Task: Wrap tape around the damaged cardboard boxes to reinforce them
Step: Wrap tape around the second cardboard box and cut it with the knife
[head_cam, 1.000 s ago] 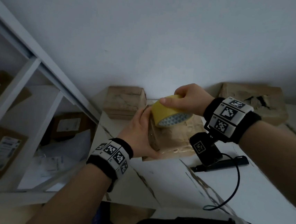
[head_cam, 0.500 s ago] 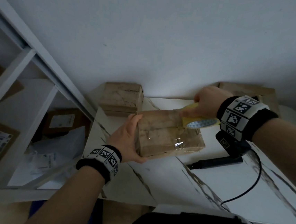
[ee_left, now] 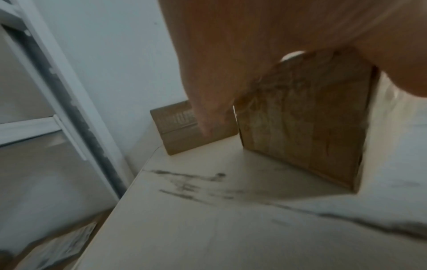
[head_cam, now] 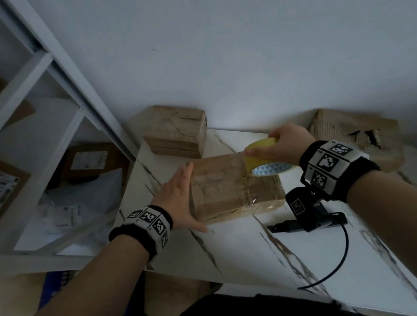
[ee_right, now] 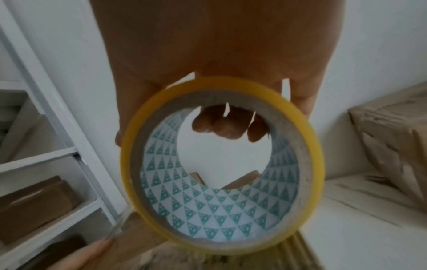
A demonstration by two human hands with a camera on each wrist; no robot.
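A flat brown cardboard box (head_cam: 227, 187) lies on the white marble-patterned table (head_cam: 281, 261), with clear tape wrinkled across its right part. My left hand (head_cam: 178, 200) presses flat with straight fingers against the box's left end (ee_left: 307, 127). My right hand (head_cam: 282, 147) grips a yellow tape roll (head_cam: 266, 158) over the box's far right top. In the right wrist view the tape roll (ee_right: 221, 164) fills the middle, its core printed with teal triangles, and a clear strip runs from it down to the box.
A second cardboard box (head_cam: 177, 129) sits at the table's back left by the wall. A torn box (head_cam: 357, 136) stands at the back right. A black cable (head_cam: 332, 266) trails over the table. White shelves (head_cam: 25, 140) with parcels stand on the left.
The box has gone from tilted up to lying flat on the table. My right hand carried the tape roll rightwards across its top. My left hand flattened against the box's left end.
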